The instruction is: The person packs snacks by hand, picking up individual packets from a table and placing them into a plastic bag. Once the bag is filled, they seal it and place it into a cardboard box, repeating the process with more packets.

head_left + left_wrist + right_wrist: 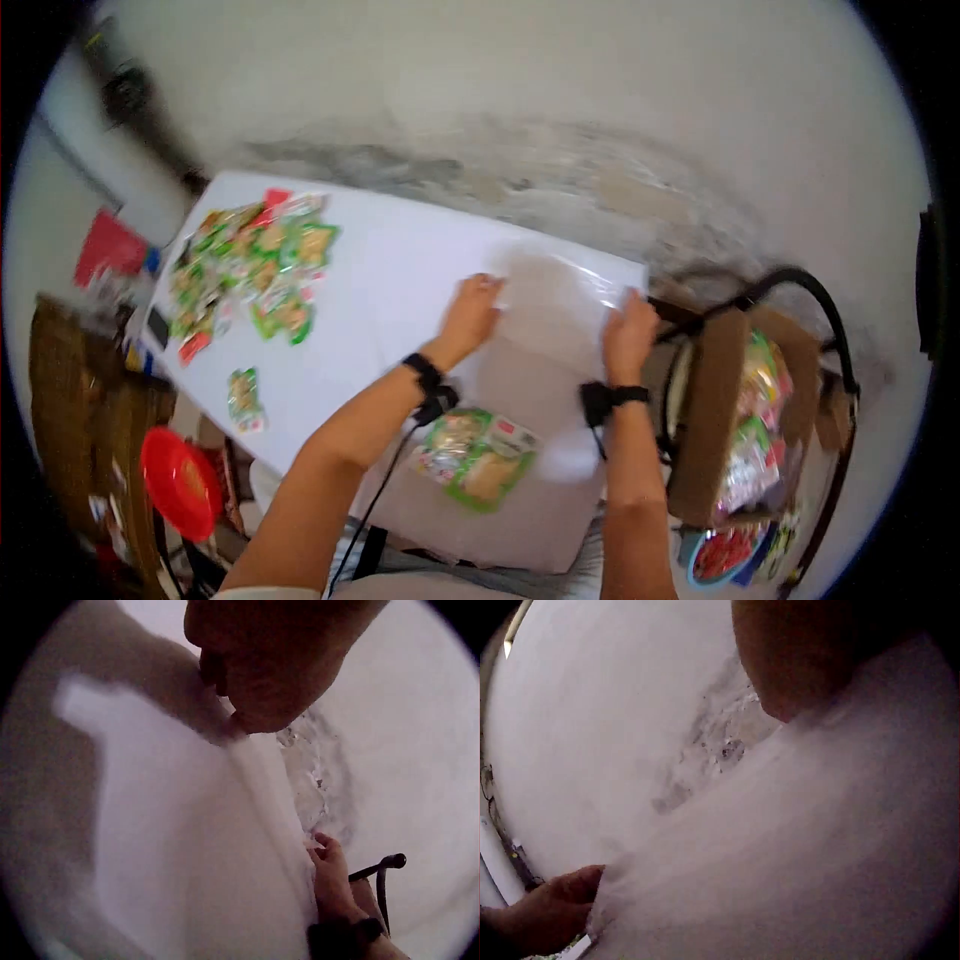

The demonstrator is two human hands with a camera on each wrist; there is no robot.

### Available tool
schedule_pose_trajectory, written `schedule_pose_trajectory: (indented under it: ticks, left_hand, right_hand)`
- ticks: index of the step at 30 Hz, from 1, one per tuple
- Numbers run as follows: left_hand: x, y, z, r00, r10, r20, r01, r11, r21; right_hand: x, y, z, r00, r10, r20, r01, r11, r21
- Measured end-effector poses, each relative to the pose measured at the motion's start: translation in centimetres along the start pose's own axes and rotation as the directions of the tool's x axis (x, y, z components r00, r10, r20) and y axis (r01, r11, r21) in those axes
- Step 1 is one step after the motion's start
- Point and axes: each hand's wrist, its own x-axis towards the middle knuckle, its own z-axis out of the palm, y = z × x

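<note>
A large, thin, translucent plastic bag [545, 310] is stretched between both hands above the white table. My left hand [472, 318] pinches its left edge near the top. My right hand [628, 335] grips the opposite edge, close to the table's right side. In the left wrist view the sheet of plastic [217, 847] hangs down below the fingers, and the right hand [330, 877] shows at its far end. The right wrist view has the left hand [562, 907] pinching a corner. Green-and-clear snack packets [475, 460] lie between my forearms, near the front edge.
Many more snack packets [265, 262] are heaped on the table's left, with a single packet [243, 395] apart. At right stands an open cardboard box [705, 430] holding bagged packets. A red basin [182, 485] sits lower left. The wall [560, 120] rises behind the table.
</note>
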Motion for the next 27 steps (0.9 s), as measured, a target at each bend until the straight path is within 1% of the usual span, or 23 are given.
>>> schedule_pose_trajectory:
  ticks: [1,2,3,4,5,6,7,9,10,12,13,15,16,17,18,19,20,21,22,23,24,26,27]
  left_hand:
    - [0.3,-0.7,0.3,0.999,0.028,0.037,-0.027,0.999,-0.017]
    - [-0.2,-1.8,1.4,0.999,0.027,0.041,-0.023,0.996,-0.082]
    - [-0.3,-2.0,2.2,0.997,0.073,-0.002,-0.073,0.997,-0.007]
    - [-0.7,-2.1,3.2,0.996,0.018,-0.092,-0.018,1.0,-0.005]
    - [-0.3,-1.1,2.1,0.993,-0.117,-0.007,0.115,0.986,-0.119]
    - [0.1,0.0,1.3,0.971,-0.22,0.091,0.236,0.941,-0.241]
    - [0.2,0.3,1.3,0.969,-0.238,0.072,0.248,0.939,-0.238]
    - [0.0,0.7,1.8,0.96,-0.262,0.094,0.277,0.935,-0.222]
    - [0.0,1.3,1.0,0.962,-0.26,0.084,0.272,0.936,-0.224]
    - [-0.5,2.0,-0.5,0.918,-0.344,0.197,0.391,0.867,-0.309]
    - [-0.9,1.9,-0.9,0.918,-0.349,0.189,0.393,0.866,-0.309]
    - [-1.8,1.6,-1.7,0.909,-0.367,0.198,0.412,0.863,-0.292]
    - [-2.5,1.0,-2.3,0.908,-0.374,0.19,0.416,0.862,-0.291]
    - [-3.3,-0.1,-3.0,0.931,-0.362,0.04,0.357,0.887,-0.295]
    - [-4.2,-1.4,-3.7,0.935,-0.337,-0.113,0.294,0.912,-0.287]
    - [-5.2,-2.9,-4.9,0.891,-0.355,-0.284,0.277,0.92,-0.278]
    - [-6.3,-4.6,-6.7,0.819,-0.36,-0.446,0.262,0.928,-0.266]
    - [-7.8,-6.3,-9.3,0.748,-0.344,-0.568,0.29,0.939,-0.187]
    - [-9.2,-7.7,-12.1,0.664,-0.311,-0.679,0.325,0.939,-0.112]
    - [-10.3,-7.9,-14.8,0.46,-0.393,-0.796,0.482,0.864,-0.147]
    - [-12.5,-11.8,-16.2,0.377,-0.414,-0.828,0.583,0.801,-0.136]
    - [-15.6,-15.9,-18.8,0.063,-0.356,-0.932,0.793,0.586,-0.169]
    - [-16.9,-17.3,-20.6,0.059,-0.356,-0.932,0.789,0.588,-0.175]
  right_hand:
    - [0.0,-0.4,-0.3,0.981,-0.15,-0.125,0.15,0.989,-0.006]
    - [0.1,0.1,0.6,0.989,-0.119,-0.084,0.119,0.993,-0.015]
    - [0.2,-0.2,0.2,0.996,-0.083,-0.019,0.084,0.994,0.071]
    - [0.3,0.5,1.2,0.996,-0.089,0.008,0.088,0.994,0.071]
    - [0.1,0.3,1.3,0.997,-0.071,0.007,0.071,0.997,0.035]
    - [0.1,-0.1,1.0,0.999,-0.043,-0.004,0.043,0.999,-0.02]
    - [0.0,-0.5,0.8,0.998,-0.066,0.001,0.066,0.998,-0.01]
    - [0.1,-1.0,0.2,0.999,-0.041,0.032,0.041,0.999,-0.017]
    - [-0.2,-0.9,-0.1,0.999,-0.049,0.024,0.049,0.999,-0.017]
    - [-0.4,-0.9,-0.3,0.985,-0.169,0.022,0.169,0.985,0.02]
    - [-0.5,-1.1,-0.4,0.984,-0.178,0.021,0.177,0.984,0.024]
    - [-0.9,-1.6,-0.6,0.976,-0.162,0.143,0.166,0.986,-0.013]
    - [-0.9,-1.8,-0.9,0.974,-0.171,0.145,0.175,0.985,-0.009]
    - [-0.9,-1.8,-1.1,0.967,-0.172,0.189,0.177,0.984,-0.009]
    - [-0.8,-1.8,-1.3,0.958,-0.173,0.23,0.18,0.984,-0.01]
    - [-0.5,-1.4,-1.5,0.957,-0.183,0.225,0.189,0.982,-0.007]
    - [-0.2,-1.0,-1.7,0.946,-0.195,0.26,0.189,0.981,0.048]
    - [-0.1,-0.8,-1.9,0.933,-0.208,0.295,0.186,0.977,0.102]
    - [-0.2,-0.7,-2.2,0.932,-0.217,0.29,0.195,0.975,0.104]
    - [-0.3,-0.8,-2.8,0.939,-0.227,0.258,0.205,0.973,0.108]
    - [-0.3,-1.1,-3.3,0.945,-0.236,0.227,0.215,0.97,0.113]
    - [-0.8,-2.2,-4.2,0.949,-0.221,0.225,0.202,0.974,0.106]
    - [-1.1,-2.4,-4.6,0.945,-0.227,0.237,0.199,0.971,0.136]
